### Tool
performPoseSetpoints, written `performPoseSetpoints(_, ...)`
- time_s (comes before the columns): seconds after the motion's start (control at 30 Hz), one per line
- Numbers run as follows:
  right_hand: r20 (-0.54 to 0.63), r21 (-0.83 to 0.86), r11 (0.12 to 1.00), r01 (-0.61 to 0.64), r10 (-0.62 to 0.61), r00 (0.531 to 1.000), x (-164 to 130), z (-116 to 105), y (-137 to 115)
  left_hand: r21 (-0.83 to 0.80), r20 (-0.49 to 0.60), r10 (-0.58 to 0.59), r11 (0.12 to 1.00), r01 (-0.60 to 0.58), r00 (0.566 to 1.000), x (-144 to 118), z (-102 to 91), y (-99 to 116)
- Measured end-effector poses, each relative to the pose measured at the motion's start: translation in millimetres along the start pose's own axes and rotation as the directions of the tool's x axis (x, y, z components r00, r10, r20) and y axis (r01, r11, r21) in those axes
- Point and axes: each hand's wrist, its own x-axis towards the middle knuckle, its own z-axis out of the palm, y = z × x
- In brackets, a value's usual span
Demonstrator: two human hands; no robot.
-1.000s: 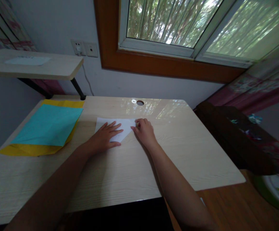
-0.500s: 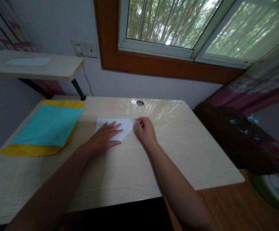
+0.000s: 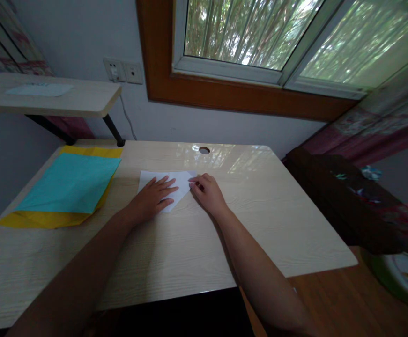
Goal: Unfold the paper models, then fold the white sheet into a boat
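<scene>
A white sheet of paper [image 3: 181, 180], folded into a triangle, lies on the light wooden desk [image 3: 196, 234]. My left hand [image 3: 152, 199] rests flat on the paper with fingers spread, pinning it down. My right hand [image 3: 207, 194] has its fingertips on the paper's slanted right edge, pressing along the fold. Neither hand lifts the paper.
A turquoise sheet [image 3: 72, 182] lies on a yellow sheet [image 3: 42, 217] at the desk's left. A raised shelf [image 3: 49, 98] stands at the back left, a cable hole [image 3: 204, 150] at the back middle. A dark bag [image 3: 344, 201] sits to the right, a green-rimmed basin [image 3: 400, 276] on the floor.
My right hand slid from the paper's far right corner back down and left along the slanted fold. My left hand stayed flat on the paper.
</scene>
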Motion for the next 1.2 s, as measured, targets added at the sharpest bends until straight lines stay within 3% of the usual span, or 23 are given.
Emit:
performPoseSetpoints(0.57, 0.03, -0.057, 0.998, -0.008, 0.01, 1.0, -1, 4, 5, -0.025, -0.036, -0.004, 1.0, 0.003, 0.999, 1, 4.4, -4)
performPoseSetpoints(1.2, 0.052, -0.083, 0.995, -0.053, 0.058, 0.997, -1, 4, 4, -0.158, -0.201, -0.109, 0.984, 0.077, 0.974, 3, 12.0, -12)
